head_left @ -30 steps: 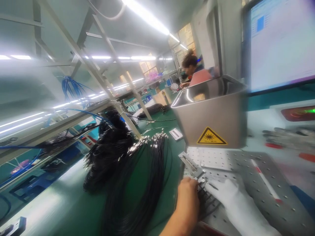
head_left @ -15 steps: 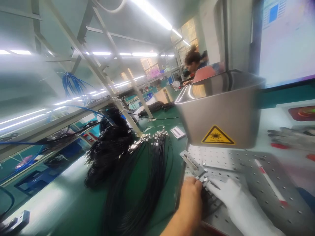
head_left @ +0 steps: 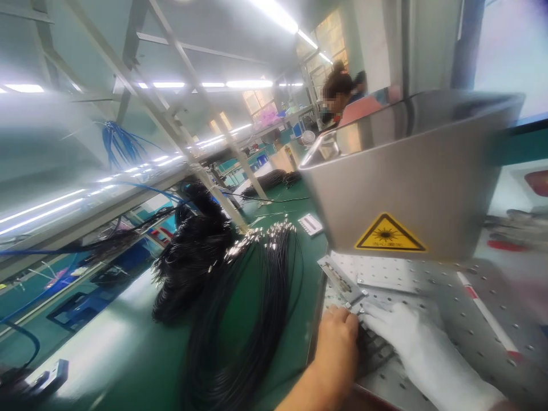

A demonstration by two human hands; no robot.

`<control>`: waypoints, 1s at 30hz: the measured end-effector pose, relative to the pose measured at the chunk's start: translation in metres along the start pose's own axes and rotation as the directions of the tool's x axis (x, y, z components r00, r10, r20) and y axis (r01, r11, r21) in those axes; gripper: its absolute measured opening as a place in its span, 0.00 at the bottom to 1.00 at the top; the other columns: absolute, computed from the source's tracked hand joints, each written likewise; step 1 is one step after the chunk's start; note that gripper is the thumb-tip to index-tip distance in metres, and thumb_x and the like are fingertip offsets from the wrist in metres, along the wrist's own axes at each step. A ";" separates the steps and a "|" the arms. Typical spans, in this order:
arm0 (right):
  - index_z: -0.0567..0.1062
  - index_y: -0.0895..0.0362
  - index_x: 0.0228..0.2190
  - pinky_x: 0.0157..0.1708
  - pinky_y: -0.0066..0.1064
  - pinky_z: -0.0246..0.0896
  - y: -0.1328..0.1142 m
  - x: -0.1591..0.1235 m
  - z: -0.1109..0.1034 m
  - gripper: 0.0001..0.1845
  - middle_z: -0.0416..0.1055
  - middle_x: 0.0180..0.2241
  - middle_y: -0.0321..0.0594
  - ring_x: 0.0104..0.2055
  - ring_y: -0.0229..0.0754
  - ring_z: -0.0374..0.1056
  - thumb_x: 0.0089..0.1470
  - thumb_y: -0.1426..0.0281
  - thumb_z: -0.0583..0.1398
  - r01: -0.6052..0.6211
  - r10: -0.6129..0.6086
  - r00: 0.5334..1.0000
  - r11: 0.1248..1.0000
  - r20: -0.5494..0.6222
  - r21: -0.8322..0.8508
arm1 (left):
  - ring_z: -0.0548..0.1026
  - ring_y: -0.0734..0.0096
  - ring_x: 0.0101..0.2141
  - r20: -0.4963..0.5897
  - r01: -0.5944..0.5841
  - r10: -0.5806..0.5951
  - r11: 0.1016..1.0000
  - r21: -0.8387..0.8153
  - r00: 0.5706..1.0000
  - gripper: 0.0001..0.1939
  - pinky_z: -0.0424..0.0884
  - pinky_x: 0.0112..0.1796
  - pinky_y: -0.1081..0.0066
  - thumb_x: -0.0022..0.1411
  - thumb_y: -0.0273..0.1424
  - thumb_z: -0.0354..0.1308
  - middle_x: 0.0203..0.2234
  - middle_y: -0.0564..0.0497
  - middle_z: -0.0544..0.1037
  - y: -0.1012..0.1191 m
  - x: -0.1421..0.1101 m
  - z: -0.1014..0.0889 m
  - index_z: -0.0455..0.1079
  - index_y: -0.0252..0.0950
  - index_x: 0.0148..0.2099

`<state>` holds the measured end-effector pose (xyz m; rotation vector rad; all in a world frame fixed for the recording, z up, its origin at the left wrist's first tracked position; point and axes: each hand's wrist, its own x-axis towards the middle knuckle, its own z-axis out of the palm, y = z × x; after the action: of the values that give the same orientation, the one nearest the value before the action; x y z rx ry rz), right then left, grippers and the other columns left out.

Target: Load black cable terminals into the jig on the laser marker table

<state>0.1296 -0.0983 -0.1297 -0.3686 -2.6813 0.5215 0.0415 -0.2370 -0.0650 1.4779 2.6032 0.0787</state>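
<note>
My bare left hand (head_left: 336,345) rests at the left edge of a perforated metal plate (head_left: 445,308), its fingers curled round thin black cables (head_left: 370,351) near a small metal fixture (head_left: 342,282). Beside it lies my right hand (head_left: 411,337) in a white glove, fingers pressed flat on the same cables at the fixture. Above the plate hangs a grey laser housing (head_left: 406,177) with a yellow warning label (head_left: 389,235).
A large bundle of black cables with metal tips (head_left: 240,285) lies on the green bench (head_left: 128,354) to the left. Racks with blue wires (head_left: 115,142) stand behind it. Another person (head_left: 342,100) works farther back. A screen (head_left: 509,51) stands at the right.
The view has tilted down and drawn closer to the laser housing. Both hands stay at the fixture and have barely shifted.
</note>
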 end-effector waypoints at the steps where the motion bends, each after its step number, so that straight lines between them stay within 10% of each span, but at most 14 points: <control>1: 0.81 0.44 0.38 0.37 0.37 0.70 0.001 -0.004 0.004 0.18 0.77 0.40 0.39 0.31 0.45 0.68 0.55 0.73 0.54 0.001 -0.001 1.000 1.000 0.018 0.004 | 0.74 0.58 0.43 0.029 -0.003 0.002 0.999 0.032 1.000 0.17 0.71 0.47 0.62 0.60 0.16 0.46 0.39 0.43 0.77 0.002 0.000 -0.003 0.74 0.33 0.42; 12: 0.77 0.52 0.52 0.57 0.40 0.65 0.012 -0.020 -0.035 0.33 0.72 0.53 0.41 0.54 0.45 0.68 0.53 0.79 0.45 0.058 -0.033 0.986 0.988 -0.166 0.146 | 0.73 0.56 0.48 0.079 -0.043 0.038 0.997 0.063 0.996 0.13 0.70 0.51 0.63 0.65 0.21 0.47 0.44 0.40 0.75 0.004 -0.002 -0.027 0.73 0.30 0.45; 17: 0.77 0.52 0.49 0.41 0.39 0.73 0.026 -0.060 -0.047 0.25 0.76 0.45 0.42 0.43 0.48 0.73 0.60 0.71 0.46 -0.158 0.159 0.955 0.987 -0.250 0.023 | 0.72 0.60 0.47 -0.097 0.060 -0.062 0.998 -0.027 0.993 0.14 0.68 0.50 0.65 0.66 0.21 0.45 0.44 0.42 0.74 -0.016 0.009 -0.041 0.72 0.31 0.46; 21: 0.79 0.51 0.42 0.32 0.36 0.73 0.014 -0.079 -0.038 0.21 0.77 0.38 0.40 0.37 0.47 0.74 0.61 0.67 0.47 -0.112 0.061 0.907 0.989 -0.417 -0.099 | 0.69 0.60 0.50 -0.199 0.116 -0.130 0.990 -0.081 0.971 0.14 0.66 0.52 0.65 0.68 0.24 0.45 0.46 0.43 0.74 -0.035 0.033 -0.053 0.71 0.31 0.49; 30: 0.80 0.52 0.40 0.36 0.38 0.71 -0.009 -0.071 -0.029 0.16 0.77 0.41 0.43 0.41 0.50 0.73 0.62 0.68 0.52 -0.090 -0.018 0.946 0.945 -0.324 -0.315 | 0.70 0.59 0.50 -0.251 0.121 -0.132 0.991 -0.057 0.959 0.12 0.64 0.51 0.65 0.69 0.29 0.50 0.48 0.42 0.74 -0.028 0.065 -0.069 0.69 0.30 0.50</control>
<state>0.2037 -0.1203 -0.1234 -0.5458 -2.4353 0.0137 -0.0258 -0.1940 -0.0070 1.3638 2.8700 0.3266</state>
